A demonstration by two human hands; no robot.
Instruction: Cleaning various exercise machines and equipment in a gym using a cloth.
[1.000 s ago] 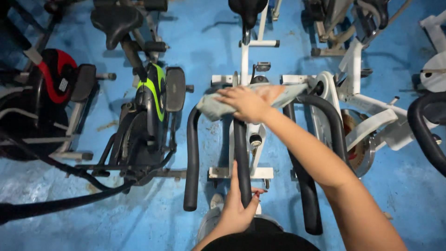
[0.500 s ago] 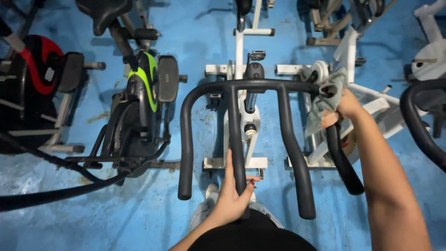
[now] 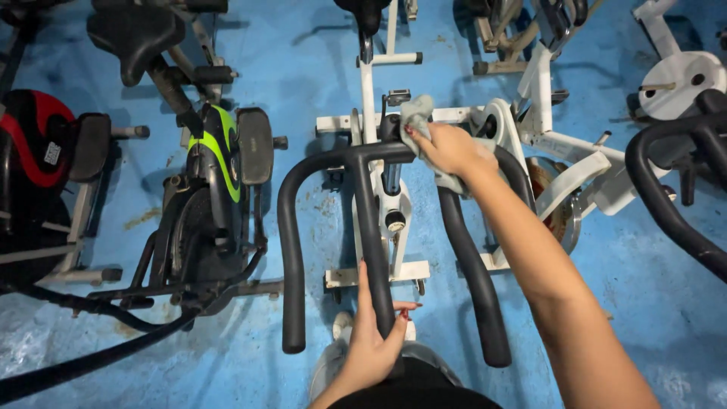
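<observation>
Two hands busy here: my right hand point(image 3: 448, 148) presses a grey rag point(image 3: 418, 116) on the black handlebar's point(image 3: 318, 163) crossbar, running left-right, while my left hand point(image 3: 372, 342) grips the near middle prong.

Black bike with green stripe point(image 3: 216, 189) standing left on blue floor point(image 3: 303, 68). Red-and-black bike point(image 3: 34, 174) sitting at far left edge. White bike frame point(image 3: 575, 167) lying to the right. White flywheel disc point(image 3: 678, 83) showing top right.
</observation>
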